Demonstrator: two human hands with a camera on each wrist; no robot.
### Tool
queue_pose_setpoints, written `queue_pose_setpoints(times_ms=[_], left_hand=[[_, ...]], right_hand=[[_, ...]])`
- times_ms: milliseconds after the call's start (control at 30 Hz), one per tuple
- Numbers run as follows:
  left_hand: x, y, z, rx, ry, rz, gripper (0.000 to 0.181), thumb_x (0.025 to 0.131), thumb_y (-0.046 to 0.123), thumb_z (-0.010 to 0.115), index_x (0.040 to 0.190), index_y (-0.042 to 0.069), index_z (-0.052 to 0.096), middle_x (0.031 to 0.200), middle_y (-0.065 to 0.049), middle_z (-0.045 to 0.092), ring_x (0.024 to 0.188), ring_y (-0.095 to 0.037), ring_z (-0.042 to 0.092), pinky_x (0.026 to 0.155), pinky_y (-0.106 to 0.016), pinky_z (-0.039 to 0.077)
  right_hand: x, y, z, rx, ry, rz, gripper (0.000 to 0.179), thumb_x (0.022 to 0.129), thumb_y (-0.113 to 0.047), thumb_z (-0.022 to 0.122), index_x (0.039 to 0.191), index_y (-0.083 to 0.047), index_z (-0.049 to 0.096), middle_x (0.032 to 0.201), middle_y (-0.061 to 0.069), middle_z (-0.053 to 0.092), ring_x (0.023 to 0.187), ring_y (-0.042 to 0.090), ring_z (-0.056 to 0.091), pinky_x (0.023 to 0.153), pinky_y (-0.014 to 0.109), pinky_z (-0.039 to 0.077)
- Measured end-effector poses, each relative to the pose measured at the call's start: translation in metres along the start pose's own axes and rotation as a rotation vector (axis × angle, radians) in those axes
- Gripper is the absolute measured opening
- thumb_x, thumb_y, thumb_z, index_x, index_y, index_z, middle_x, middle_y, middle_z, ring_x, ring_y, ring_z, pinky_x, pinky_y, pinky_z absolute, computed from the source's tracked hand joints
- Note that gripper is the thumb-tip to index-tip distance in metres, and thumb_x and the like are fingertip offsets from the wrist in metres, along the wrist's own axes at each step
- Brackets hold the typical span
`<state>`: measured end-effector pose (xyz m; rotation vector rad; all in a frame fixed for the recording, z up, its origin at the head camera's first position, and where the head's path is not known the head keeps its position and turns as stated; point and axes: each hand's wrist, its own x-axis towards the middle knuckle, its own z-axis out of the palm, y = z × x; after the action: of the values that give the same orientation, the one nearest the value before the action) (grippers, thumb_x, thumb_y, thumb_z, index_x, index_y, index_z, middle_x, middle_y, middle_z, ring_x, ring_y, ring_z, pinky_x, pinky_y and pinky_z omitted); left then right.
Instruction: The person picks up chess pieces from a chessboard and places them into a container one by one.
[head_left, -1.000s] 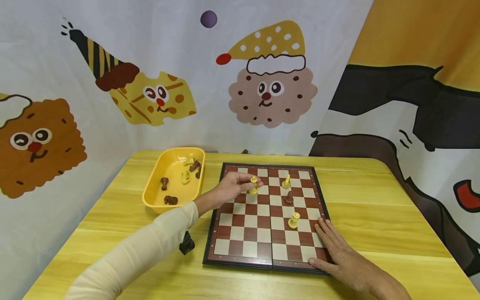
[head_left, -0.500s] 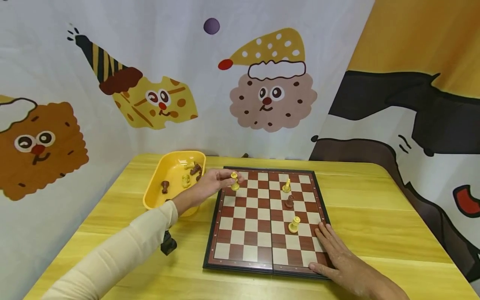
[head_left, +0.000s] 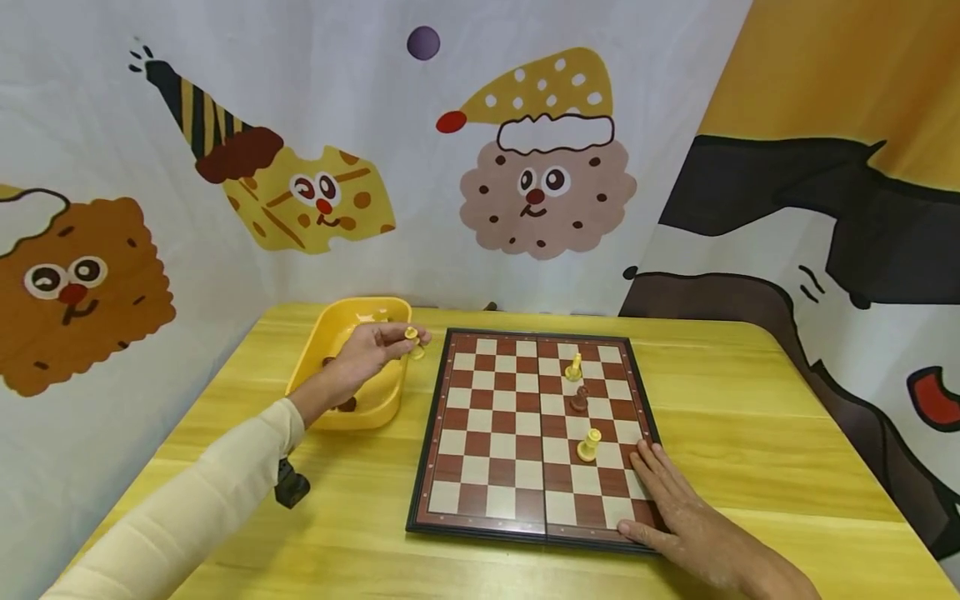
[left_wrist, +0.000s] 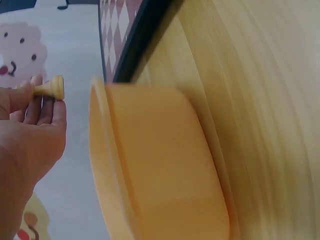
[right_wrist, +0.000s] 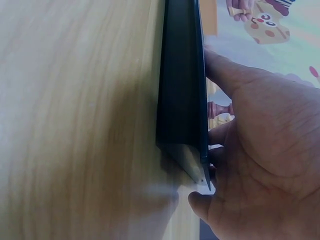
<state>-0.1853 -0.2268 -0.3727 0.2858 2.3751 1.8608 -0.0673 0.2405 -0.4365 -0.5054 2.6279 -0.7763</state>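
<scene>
The held piece (left_wrist: pixel 51 88), pale, was near the centre of the head view, just beside the tray's upper right rim, and appeared raised above rim level. The left hand (head_left: pixel 362 352) had its grip on it, thumb and fingers pinching. Carrying the piece by the tray (head_left: pixel 378 413) seemed the step in hand; doing it well called for a light, steady pinch, the base kept clear of the rim, and a low, gentle release. By count, one piece was held and three stood on the board (head_left: pixel 489 446), right of its fold: a slim pale piece (head_left: pixel 573 368), a dark piece (head_left: pixel 580 400) below it, and a stout pale piece (head_left: pixel 589 446) lowest. At least two dark tray pieces (head_left: pixel 347 405) showed; the hand hid too much for a full tally. There was one tray, one board. The right hand (head_left: pixel 686 512), grasping nothing, rested on the board's lower right edge. Around them spread one worktop (head_left: pixel 750 417), with a cartoon curtain (head_left: pixel 420 125) across the top.
</scene>
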Motion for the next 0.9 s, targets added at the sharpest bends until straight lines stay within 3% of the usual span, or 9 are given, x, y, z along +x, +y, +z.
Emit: queue_pose_setpoints(times_ms=[100,333,567,667,800,900], left_hand=[[-0.004,-0.001,-0.011,0.04,0.046,-0.026,0.027,0.104,0.008,0.059,0.129,0.002,0.07,0.128,-0.01,0.068,0.121,-0.023,0.061,0.089,-0.029,0.053],[-0.012,-0.003,-0.03,0.018,0.104,-0.067,0.032,0.105,0.006,0.056,0.134,-0.006,0.062,0.136,-0.021,0.061,0.13,-0.031,0.053,0.111,-0.049,0.04],[-0.015,-0.006,-0.039,0.081,0.156,-0.102,0.037,0.106,0.01,0.056,0.14,-0.006,0.057,0.143,-0.025,0.054,0.134,-0.035,0.047,0.114,-0.054,0.033],[-0.015,-0.009,-0.04,0.027,0.162,-0.105,0.042,0.105,0.009,0.057,0.144,-0.007,0.052,0.144,-0.027,0.051,0.137,-0.036,0.044,0.116,-0.052,0.031],[-0.016,-0.012,-0.041,-0.087,0.162,-0.067,0.054,0.107,0.007,0.051,0.155,-0.007,0.031,0.154,-0.028,0.039,0.145,-0.037,0.033,0.12,-0.048,0.023],[-0.017,-0.012,-0.041,-0.12,0.171,-0.037,0.057,0.109,0.011,0.045,0.158,-0.005,0.022,0.158,-0.026,0.032,0.147,-0.036,0.028,0.122,-0.046,0.018]], right_hand=[[0.0,0.0,0.0,0.003,-0.008,0.012,0.101,0.094,-0.061,0.062,0.163,-0.003,0.016,0.167,0.023,0.004,0.15,0.046,0.0,0.111,0.073,0.018],[0.0,0.001,0.0,-0.011,0.011,-0.007,0.099,0.095,-0.061,0.061,0.163,-0.003,0.017,0.167,0.022,0.005,0.151,0.045,0.001,0.111,0.073,0.02],[-0.001,0.002,0.001,-0.027,0.063,-0.048,0.097,0.096,-0.059,0.062,0.163,-0.005,0.017,0.168,0.02,0.004,0.151,0.043,0.003,0.109,0.072,0.026],[-0.002,0.002,0.001,-0.032,0.072,-0.057,0.096,0.096,-0.058,0.062,0.163,-0.006,0.017,0.168,0.019,0.004,0.151,0.043,0.004,0.109,0.072,0.027],[-0.002,0.002,0.002,-0.034,0.066,-0.048,0.097,0.096,-0.059,0.062,0.163,-0.006,0.017,0.168,0.019,0.004,0.151,0.043,0.003,0.109,0.072,0.027],[-0.002,0.002,0.001,-0.043,0.065,-0.045,0.097,0.096,-0.06,0.062,0.163,-0.006,0.017,0.168,0.019,0.004,0.151,0.043,0.004,0.108,0.072,0.028]])
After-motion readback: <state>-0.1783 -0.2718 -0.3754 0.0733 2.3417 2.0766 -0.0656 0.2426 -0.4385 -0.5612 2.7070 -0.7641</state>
